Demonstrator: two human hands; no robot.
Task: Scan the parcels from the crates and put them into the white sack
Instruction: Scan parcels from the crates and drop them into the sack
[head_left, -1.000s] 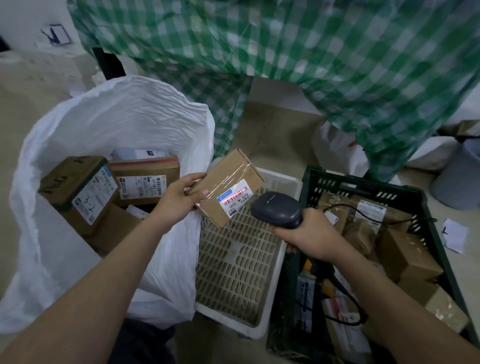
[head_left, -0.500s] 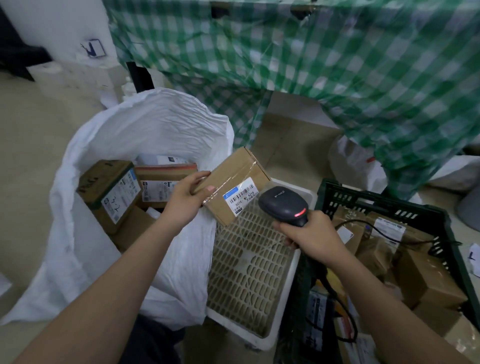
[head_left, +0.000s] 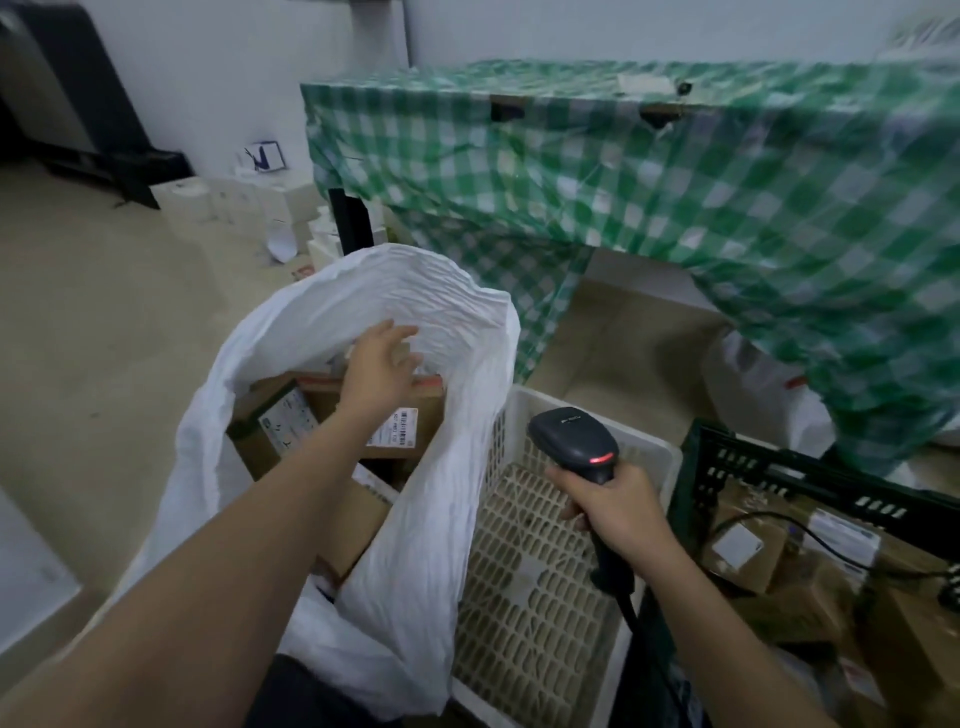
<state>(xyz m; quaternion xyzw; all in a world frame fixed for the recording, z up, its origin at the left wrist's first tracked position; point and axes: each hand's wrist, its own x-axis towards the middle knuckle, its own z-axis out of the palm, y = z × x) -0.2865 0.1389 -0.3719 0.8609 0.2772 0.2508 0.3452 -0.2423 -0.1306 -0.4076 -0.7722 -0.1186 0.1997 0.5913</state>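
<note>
The white sack (head_left: 441, 519) stands open at centre left with several cardboard parcels (head_left: 410, 426) inside. My left hand (head_left: 376, 366) hovers over the sack's mouth, fingers spread and relaxed, holding nothing; the parcel it carried is hidden under it or among the others. My right hand (head_left: 618, 509) grips the handle of a black barcode scanner (head_left: 574, 441) with a red light lit, held over the white crate (head_left: 660, 457), which shows only its bare grid floor. The dark green crate (head_left: 779, 467) at right holds several brown parcels (head_left: 748, 551).
A table draped in green checked cloth (head_left: 649, 182) stands behind the crates. The scanner cable (head_left: 810, 540) trails over the green crate's parcels. White boxes (head_left: 249, 202) sit against the back wall on the beige floor (head_left: 93, 338).
My left hand carried the labelled brown parcel from beside the scanner into the sack and let it go. The view tilted upward. The scanner stayed over the white crate.
</note>
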